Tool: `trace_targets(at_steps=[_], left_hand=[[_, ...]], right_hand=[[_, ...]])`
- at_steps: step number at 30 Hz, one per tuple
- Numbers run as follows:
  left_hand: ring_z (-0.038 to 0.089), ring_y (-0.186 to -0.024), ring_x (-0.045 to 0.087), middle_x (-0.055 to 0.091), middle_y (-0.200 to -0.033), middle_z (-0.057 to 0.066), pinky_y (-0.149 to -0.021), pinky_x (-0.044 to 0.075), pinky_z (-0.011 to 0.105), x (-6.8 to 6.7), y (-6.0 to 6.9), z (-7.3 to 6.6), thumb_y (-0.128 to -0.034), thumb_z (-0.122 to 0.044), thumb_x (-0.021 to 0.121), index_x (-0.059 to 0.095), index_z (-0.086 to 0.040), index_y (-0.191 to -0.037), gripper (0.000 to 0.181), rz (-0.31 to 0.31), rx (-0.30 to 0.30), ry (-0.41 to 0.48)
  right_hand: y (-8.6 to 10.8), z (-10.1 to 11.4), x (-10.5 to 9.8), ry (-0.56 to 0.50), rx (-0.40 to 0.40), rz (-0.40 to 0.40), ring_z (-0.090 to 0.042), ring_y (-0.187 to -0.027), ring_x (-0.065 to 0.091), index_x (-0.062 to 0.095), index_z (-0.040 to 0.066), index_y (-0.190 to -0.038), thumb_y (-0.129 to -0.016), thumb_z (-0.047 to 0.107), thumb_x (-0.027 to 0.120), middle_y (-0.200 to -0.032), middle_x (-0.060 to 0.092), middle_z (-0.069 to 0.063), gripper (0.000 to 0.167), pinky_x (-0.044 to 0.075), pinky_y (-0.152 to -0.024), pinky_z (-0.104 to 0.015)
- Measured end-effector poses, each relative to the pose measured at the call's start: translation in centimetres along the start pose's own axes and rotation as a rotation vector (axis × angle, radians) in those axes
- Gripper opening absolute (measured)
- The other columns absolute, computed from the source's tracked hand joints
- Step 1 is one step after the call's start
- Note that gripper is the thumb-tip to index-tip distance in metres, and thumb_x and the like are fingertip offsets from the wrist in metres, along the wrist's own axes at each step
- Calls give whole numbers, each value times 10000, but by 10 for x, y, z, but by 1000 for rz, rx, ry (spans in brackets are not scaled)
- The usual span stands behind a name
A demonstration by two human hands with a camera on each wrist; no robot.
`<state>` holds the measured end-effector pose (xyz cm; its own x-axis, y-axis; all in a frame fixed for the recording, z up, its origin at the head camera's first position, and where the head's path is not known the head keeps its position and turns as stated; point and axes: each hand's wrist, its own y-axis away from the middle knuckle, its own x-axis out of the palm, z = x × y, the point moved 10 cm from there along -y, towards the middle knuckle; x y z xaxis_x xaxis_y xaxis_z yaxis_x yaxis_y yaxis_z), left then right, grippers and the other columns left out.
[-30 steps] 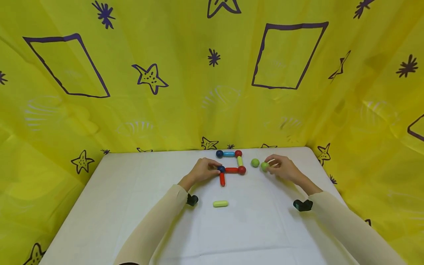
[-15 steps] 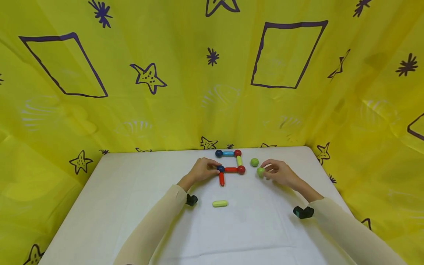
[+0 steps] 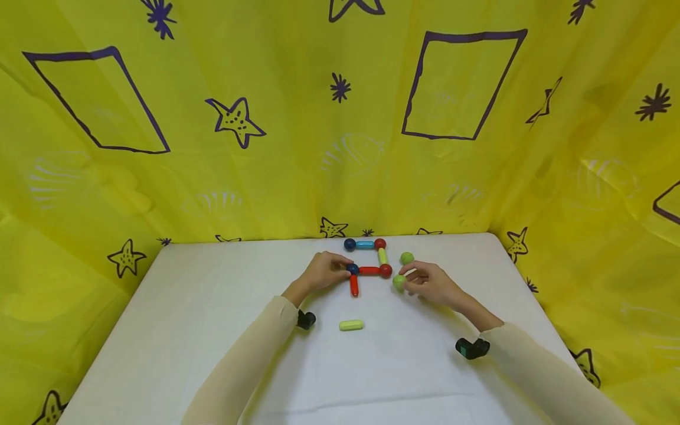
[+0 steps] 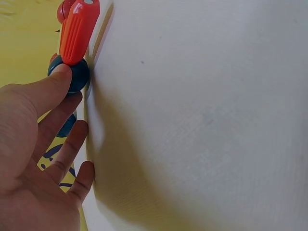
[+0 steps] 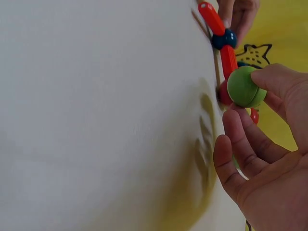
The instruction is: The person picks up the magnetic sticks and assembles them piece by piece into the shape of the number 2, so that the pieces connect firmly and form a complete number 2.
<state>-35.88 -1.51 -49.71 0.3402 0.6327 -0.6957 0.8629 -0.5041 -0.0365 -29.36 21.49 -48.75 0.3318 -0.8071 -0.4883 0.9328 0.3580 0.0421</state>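
In the head view my left hand (image 3: 321, 273) pinches a dark blue ball (image 3: 353, 269) at one corner of a chain of toy rods and balls. From that ball one red rod (image 3: 354, 286) points toward me. Another red rod (image 3: 369, 271) runs right to a red ball (image 3: 385, 271). A yellow-green rod (image 3: 383, 256), a second red ball, a light blue rod (image 3: 365, 245) and a second dark blue ball (image 3: 349, 244) continue the chain. My right hand (image 3: 432, 284) holds a green ball (image 5: 244, 87) between thumb and fingers, just right of the near red ball.
A second green ball (image 3: 406, 258) lies behind my right hand. One loose yellow-green rod (image 3: 351, 325) rests nearer to me on the white table (image 3: 404, 378). A yellow patterned curtain (image 3: 297, 165) stands behind the table and along its sides.
My right hand has carried its green ball leftward and slightly nearer to me, away from the other green ball and close to the chain. My left hand keeps its hold on the dark blue ball.
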Motion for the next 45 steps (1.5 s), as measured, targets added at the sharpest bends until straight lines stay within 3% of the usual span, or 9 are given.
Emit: trace_targets(at_steps=[7, 13, 24, 26, 33, 45], left_hand=[[179, -964, 612, 753, -1077, 31, -921, 507, 361, -2, 1, -3, -934, -159, 774, 770, -108, -1211, 282, -11, 17, -4], [179, -963, 616, 752, -1095, 42, -919, 511, 361, -4, 1, -3, -934, -160, 774, 768, -100, -1212, 284, -15, 24, 10], [174, -965, 618, 755, -1106, 30, -924, 510, 356, -3, -1, 0, -936, -168, 774, 771, -112, -1211, 280, -6, 19, 0], [174, -965, 623, 757, -1102, 33, -923, 510, 352, -3, -1, 0, -931, -161, 779, 773, -108, -1205, 280, -10, 24, -1], [166, -940, 629, 761, -1080, 36, -901, 517, 336, -2, -1, 0, -931, -161, 778, 774, -103, -1198, 273, -15, 34, -6], [170, -926, 625, 762, -1062, 33, -892, 517, 338, -3, 1, -2, -926, -160, 784, 779, -105, -1189, 269, -18, 42, -7]], right_hand=[[-6, 11, 24, -28, 9, 30, -278, -814, 701, 682, 69, -1189, -952, 119, 734, -1049, 737, -136, 248, 540, -634, -314], [-12, 25, 44, -33, -33, 55, -253, -806, 701, 687, 55, -1172, -947, 111, 740, -1028, 740, -139, 237, 541, -634, -308], [-17, 36, 77, 2, -55, 101, -210, -861, 719, 708, 79, -1137, -946, 125, 746, -1026, 750, -98, 200, 561, -753, -293], [-16, 42, 81, -9, -57, 108, -251, -889, 720, 706, 50, -1140, -946, 93, 737, -1035, 749, -137, 201, 573, -770, -330], [-18, 36, 90, 53, -65, 90, -170, -877, 692, 736, 137, -1090, -925, 124, 775, -1015, 747, -37, 171, 564, -773, -292], [-19, 42, 96, 101, -111, 54, -140, -858, 676, 738, 152, -1093, -919, 126, 782, -1027, 737, -19, 181, 552, -775, -261]])
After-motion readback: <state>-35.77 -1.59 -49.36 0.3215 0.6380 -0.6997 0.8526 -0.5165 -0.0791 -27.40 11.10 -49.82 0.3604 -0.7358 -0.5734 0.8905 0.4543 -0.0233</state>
